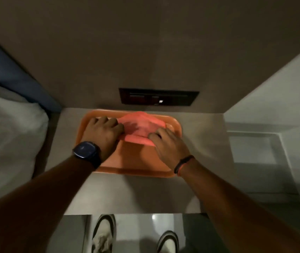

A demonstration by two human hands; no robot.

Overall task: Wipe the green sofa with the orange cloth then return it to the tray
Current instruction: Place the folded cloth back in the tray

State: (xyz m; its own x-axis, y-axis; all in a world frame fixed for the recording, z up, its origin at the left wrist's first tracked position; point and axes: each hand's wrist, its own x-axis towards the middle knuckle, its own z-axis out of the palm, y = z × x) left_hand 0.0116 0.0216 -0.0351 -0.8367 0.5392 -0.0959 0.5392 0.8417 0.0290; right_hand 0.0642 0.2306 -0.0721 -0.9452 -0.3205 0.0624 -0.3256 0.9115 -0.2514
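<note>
Over the counter (132,194) and its tray (136,168), our left hand (102,133) and right hand (169,144) curl their grip onto the bunched cloth (140,125) lying inside. Pickup or return, we cannot tell; no sofa shows.

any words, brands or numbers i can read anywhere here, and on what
None can be read.
Watch on the left wrist: dark face, no digits or brand legible.
Dark wall panel: one small lit spot, any markings too blurred to read.
Orange tray, orange cloth, shoes: no text visible.
</note>
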